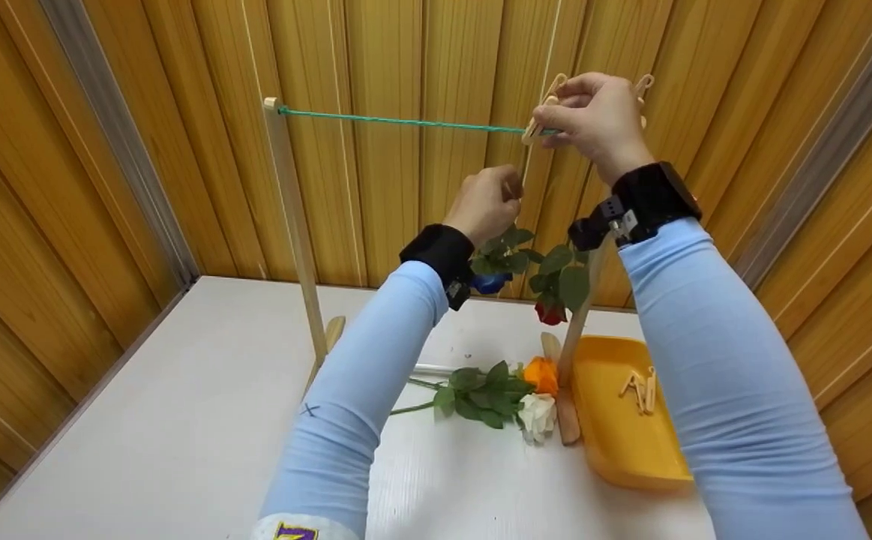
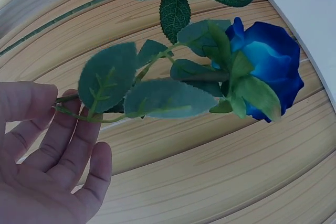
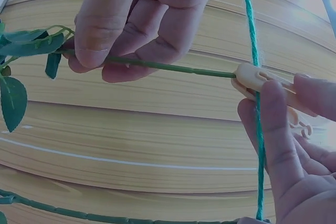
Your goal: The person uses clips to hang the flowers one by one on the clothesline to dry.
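Glossy varnished wood wall panels [image 1: 406, 60], twisted green cord line [image 1: 406, 122], smooth wooden clothespin [image 3: 257, 80], glossy orange plastic tray [image 1: 623, 450]

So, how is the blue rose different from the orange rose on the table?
The blue rose hangs upside down in the air, its stem pinched by the left hand; the orange rose lies flat on the white table, untouched. The blue rose's stem end meets a clothespin at the green string; the orange rose is not attached. Both have green leaves.

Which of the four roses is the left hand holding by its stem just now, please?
The blue rose: the left hand pinches its stem below the green cord. The red rose hangs unheld beside it; the orange rose and white rose lie on the table.
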Action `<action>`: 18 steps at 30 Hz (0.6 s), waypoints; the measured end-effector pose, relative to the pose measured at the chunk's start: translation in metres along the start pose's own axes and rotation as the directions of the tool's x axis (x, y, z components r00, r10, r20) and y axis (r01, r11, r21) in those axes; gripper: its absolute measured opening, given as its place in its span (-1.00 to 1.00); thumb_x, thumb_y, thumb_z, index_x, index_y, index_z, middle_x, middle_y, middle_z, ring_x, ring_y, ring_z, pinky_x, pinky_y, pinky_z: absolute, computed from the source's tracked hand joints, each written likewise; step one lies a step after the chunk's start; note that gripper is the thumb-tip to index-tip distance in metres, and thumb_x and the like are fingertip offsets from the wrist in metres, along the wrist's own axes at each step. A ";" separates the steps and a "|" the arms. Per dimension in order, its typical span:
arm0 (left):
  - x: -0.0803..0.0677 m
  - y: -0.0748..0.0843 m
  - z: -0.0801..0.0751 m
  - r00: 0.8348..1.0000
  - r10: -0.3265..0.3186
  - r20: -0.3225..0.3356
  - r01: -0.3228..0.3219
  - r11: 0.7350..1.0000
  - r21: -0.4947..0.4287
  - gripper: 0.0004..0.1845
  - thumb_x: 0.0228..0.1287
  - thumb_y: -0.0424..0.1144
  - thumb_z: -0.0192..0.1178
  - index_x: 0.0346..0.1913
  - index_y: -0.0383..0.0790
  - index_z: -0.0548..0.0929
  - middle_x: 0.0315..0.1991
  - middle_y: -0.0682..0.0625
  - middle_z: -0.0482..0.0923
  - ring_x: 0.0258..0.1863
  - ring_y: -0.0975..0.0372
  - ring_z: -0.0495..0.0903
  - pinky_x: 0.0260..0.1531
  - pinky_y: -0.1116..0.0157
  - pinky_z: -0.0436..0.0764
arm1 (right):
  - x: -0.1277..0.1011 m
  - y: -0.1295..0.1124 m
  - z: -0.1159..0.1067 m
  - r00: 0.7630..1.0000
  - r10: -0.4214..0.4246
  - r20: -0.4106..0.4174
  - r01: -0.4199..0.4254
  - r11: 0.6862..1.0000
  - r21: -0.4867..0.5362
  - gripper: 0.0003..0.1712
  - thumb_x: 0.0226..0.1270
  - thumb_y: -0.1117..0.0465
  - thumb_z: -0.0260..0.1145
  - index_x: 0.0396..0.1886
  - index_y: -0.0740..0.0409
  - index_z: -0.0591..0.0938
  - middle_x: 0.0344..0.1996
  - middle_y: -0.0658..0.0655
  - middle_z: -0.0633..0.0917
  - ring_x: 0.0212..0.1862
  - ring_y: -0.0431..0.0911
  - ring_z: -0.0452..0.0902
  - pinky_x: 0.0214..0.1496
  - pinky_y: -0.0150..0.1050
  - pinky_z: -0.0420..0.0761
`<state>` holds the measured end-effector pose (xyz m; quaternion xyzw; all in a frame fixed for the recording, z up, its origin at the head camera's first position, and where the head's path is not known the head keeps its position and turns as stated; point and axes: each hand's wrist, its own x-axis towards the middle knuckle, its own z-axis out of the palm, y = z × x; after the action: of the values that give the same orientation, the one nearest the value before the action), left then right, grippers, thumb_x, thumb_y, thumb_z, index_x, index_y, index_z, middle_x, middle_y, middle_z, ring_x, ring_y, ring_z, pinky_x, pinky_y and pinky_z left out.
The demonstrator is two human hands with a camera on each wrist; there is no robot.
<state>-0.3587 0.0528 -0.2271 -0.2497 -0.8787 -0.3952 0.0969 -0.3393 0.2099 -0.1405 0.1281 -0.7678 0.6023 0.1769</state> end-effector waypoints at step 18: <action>-0.004 -0.014 0.001 1.000 -0.019 0.013 0.019 0.999 -0.049 -0.82 0.51 -0.36 0.15 0.02 -0.33 0.69 -0.08 -0.17 0.70 -0.22 0.12 0.64 -0.21 0.30 0.65 | -0.010 -0.004 -0.005 0.998 -0.031 0.057 0.044 0.970 -0.237 -0.46 0.41 0.33 0.33 0.32 0.41 0.45 0.16 0.30 0.65 -0.06 -0.18 0.67 -0.09 -0.44 0.69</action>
<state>-0.3625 0.0447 -0.2384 -0.2462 -0.8717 -0.4158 0.0814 -0.3280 0.2133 -0.1398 0.1363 -0.8365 0.4986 0.1820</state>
